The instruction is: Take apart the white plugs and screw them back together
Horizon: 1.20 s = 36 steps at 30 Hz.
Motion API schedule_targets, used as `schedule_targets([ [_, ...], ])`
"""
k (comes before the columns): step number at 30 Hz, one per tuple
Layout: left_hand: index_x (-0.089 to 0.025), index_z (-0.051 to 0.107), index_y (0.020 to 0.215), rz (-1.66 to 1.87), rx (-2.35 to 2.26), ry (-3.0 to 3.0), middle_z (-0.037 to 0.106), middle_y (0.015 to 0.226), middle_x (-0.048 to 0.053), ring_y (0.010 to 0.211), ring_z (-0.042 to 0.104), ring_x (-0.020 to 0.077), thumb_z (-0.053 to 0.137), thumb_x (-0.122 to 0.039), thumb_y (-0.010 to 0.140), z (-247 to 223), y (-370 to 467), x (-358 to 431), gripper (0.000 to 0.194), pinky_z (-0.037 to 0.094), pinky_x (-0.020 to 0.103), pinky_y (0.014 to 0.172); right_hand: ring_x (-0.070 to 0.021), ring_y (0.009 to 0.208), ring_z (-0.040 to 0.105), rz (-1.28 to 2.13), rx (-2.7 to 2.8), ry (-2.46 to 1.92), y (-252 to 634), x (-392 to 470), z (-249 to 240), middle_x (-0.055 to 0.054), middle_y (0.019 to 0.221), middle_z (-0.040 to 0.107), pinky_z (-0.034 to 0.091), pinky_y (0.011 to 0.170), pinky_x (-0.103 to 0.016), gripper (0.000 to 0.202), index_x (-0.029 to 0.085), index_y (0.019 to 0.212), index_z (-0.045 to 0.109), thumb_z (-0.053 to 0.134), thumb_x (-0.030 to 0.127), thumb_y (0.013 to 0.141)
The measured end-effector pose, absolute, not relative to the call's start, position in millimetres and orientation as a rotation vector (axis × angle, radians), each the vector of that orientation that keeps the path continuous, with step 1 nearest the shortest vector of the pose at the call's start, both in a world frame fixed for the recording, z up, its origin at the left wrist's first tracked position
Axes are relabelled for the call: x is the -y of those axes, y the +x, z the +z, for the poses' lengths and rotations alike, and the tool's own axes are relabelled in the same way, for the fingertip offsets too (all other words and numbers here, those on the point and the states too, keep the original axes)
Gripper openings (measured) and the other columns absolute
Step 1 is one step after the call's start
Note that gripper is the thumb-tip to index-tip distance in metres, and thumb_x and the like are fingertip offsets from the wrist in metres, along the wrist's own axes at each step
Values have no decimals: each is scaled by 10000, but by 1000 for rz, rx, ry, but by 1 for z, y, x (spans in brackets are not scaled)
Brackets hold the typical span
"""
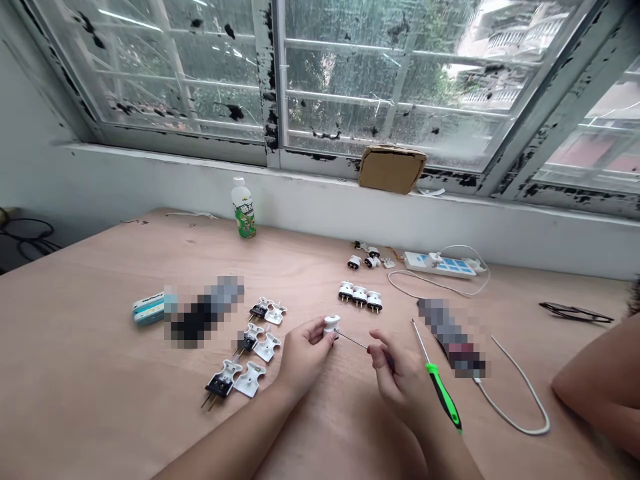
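Between the fingers of my left hand (306,350) is a white electrical plug (331,324), held just above the table. My right hand (397,367) is closed around a screwdriver (353,339), whose thin shaft reaches left to the plug's side; its handle is mostly hidden by my fingers. Left of my left hand, several opened plugs lie in a column, black pronged cores in white half shells (220,383) with loose white covers (250,379) beside them. Beyond my hands stands a row of three closed plugs (359,296). A green and black screwdriver (440,390) lies right of my right hand.
More plug parts (371,260) and a power strip (440,265) with a white cable lie at the back. A bottle (244,210) stands near the wall. Glasses (575,312) and another person's arm (600,387) are at right. A blue-white box (150,309) lies left.
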<state>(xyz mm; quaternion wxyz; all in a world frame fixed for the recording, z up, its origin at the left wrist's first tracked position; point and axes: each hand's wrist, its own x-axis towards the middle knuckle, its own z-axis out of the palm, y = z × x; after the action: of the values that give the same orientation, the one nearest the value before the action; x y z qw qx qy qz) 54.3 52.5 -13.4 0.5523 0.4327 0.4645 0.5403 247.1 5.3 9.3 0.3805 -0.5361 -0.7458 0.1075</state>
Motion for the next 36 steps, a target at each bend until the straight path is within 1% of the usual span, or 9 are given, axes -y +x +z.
schedule_targets([
  [6, -206, 741, 1105, 1298, -1086, 1068, 739, 1188, 89, 1119, 690, 272, 764, -241, 742, -16, 56, -51, 366, 531, 413, 1030, -190, 816, 668, 294, 1884, -1308, 242, 0, 18, -65, 955, 667, 537, 685, -289, 206, 243, 1135, 515, 509, 223, 930],
  [9, -210, 740, 1110, 1303, -1117, 1105, 738, 1191, 86, 1127, 686, 271, 749, -253, 760, -17, 58, -50, 353, 530, 403, 1030, -183, 826, 683, 239, 1882, -1279, 241, -1, 16, -52, 932, 684, 546, 713, -284, 207, 247, 1153, 511, 505, 216, 948],
  [14, -216, 731, 1135, 1295, -1117, 1162, 734, 1204, 75, 1116, 691, 264, 712, -256, 796, -19, 58, -50, 342, 540, 388, 1014, -172, 630, 677, 124, 1972, -1308, 241, -5, 14, -8, 761, 699, 486, 573, -272, 217, 232, 1185, 509, 446, 204, 979],
  [20, -192, 725, 1135, 1297, -1124, 1150, 741, 1184, 87, 1100, 698, 265, 700, -234, 798, -20, 58, -53, 340, 545, 395, 1009, -174, 731, 705, 183, 1979, -1318, 236, -1, 18, -30, 881, 716, 504, 622, -259, 223, 226, 1161, 523, 499, 208, 940],
  [24, -189, 713, 1151, 1327, -1137, 1165, 738, 1191, 92, 1095, 700, 256, 707, -222, 792, -19, 57, -52, 361, 549, 380, 1003, -154, 575, 660, 132, 1988, -1320, 235, -1, 15, 2, 751, 704, 437, 527, -257, 188, 221, 1129, 538, 446, 195, 968],
  [27, -197, 719, 1138, 1333, -1170, 1236, 751, 1158, 80, 1061, 713, 242, 697, -233, 804, -18, 57, -50, 336, 568, 356, 967, -152, 616, 657, 97, 1969, -1312, 235, -2, 14, -7, 762, 686, 439, 557, -247, 163, 202, 1105, 545, 508, 234, 949],
  [30, -206, 724, 1124, 1327, -1189, 1330, 763, 1126, 61, 1018, 727, 228, 674, -224, 818, -17, 56, -48, 310, 586, 340, 928, -147, 634, 632, 41, 2019, -1302, 233, -2, 14, -10, 740, 643, 412, 575, -242, 54, 198, 941, 564, 516, 221, 931],
  [33, -204, 728, 1115, 1342, -1192, 1367, 766, 1119, 55, 1000, 733, 220, 666, -208, 822, -17, 55, -49, 299, 593, 327, 916, -139, 537, 543, -40, 2087, -1317, 227, 0, 13, 3, 625, 567, 319, 530, -267, 218, 208, 752, 532, 448, 186, 951],
  [36, -203, 731, 1111, 1364, -1199, 1364, 763, 1128, 56, 1004, 734, 217, 662, -198, 826, -16, 53, -51, 294, 595, 315, 917, -128, 492, 499, -25, 2088, -1321, 220, 2, 11, 8, 584, 539, 276, 517, -278, 286, 208, 699, 510, 418, 188, 969],
])
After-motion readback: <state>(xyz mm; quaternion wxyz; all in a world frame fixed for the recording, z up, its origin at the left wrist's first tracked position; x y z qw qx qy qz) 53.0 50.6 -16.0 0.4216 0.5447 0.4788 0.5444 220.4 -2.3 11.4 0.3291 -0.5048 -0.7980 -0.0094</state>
